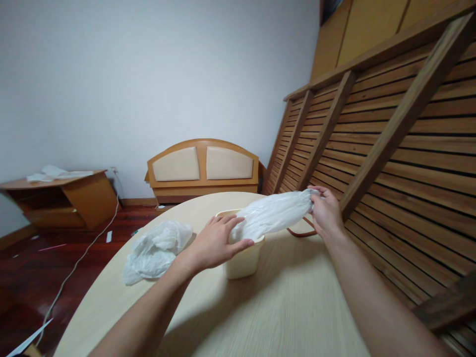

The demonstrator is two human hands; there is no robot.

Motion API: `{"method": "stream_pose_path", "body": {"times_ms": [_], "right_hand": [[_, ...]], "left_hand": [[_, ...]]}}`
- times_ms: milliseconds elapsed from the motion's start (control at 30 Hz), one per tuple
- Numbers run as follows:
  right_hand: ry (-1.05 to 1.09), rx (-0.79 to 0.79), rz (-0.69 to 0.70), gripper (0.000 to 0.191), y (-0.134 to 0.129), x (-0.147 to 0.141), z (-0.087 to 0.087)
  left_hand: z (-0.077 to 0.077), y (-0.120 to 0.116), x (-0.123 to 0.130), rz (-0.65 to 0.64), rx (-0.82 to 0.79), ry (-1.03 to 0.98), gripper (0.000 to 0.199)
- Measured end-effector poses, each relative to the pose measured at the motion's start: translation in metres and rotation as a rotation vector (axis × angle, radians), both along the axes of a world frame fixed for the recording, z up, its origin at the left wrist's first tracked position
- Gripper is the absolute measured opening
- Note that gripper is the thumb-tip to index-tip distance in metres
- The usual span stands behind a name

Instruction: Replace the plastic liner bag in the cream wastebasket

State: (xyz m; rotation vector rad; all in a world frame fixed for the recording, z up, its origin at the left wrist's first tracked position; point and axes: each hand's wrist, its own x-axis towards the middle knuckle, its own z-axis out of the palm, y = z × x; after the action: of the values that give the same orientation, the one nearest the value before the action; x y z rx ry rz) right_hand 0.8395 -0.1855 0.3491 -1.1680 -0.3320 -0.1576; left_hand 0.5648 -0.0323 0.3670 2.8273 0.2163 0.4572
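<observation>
On the round table (293, 297) stands a small cream plastic bin (243, 263). A white plastic bag (275, 214) stretches out of its mouth, up and to the right. My right hand (327, 210) is closed on the bag's gathered far end. My left hand (219, 241) lies over the left side of the bin's rim, fingers and thumb spread apart, against the bag's lower end. How firmly it presses the rim cannot be told. Left of the bin lies a crumpled heap of white plastic bags (158, 250).
A reddish-brown loop (303, 234), perhaps a handle, lies on the table below my right hand. Slatted wooden panels (401, 163) lean close on the right. Behind the table is a headboard (203, 168); a low cabinet (89, 198) and a cable (80, 255) are at left.
</observation>
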Motion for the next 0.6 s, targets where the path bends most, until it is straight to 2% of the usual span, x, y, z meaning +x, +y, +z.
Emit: {"method": "stream_pose_path", "body": {"times_ms": [67,167,267,367,433,500,600], "right_hand": [[-0.117,-0.155,0.026,0.025,0.0,-0.003,-0.003],[-0.417,-0.472,0.087,0.03,0.001,-0.015,-0.003],[-0.684,-0.708,0.15,0.036,0.002,-0.032,0.002],[-0.777,-0.926,0.222,0.042,0.001,-0.052,0.007],[-0.796,-1.033,0.23,0.05,-0.001,-0.063,0.01],[-0.851,-1.085,0.271,0.067,-0.003,-0.073,0.012],[-0.992,-1.091,0.492,0.096,-0.005,-0.08,0.013]], "left_hand": [[-0.003,0.001,0.002,0.004,-0.001,-0.018,0.068],[-0.007,0.003,0.004,-0.024,0.009,-0.042,0.063],[-0.01,0.004,0.004,-0.053,0.025,-0.04,0.057],[-0.01,0.003,0.004,-0.081,0.036,-0.045,0.053],[-0.009,0.003,0.003,-0.092,0.038,-0.052,0.051],[-0.008,0.002,0.003,-0.104,0.039,-0.052,0.049],[-0.007,0.001,0.002,-0.148,0.043,-0.042,0.048]]}}
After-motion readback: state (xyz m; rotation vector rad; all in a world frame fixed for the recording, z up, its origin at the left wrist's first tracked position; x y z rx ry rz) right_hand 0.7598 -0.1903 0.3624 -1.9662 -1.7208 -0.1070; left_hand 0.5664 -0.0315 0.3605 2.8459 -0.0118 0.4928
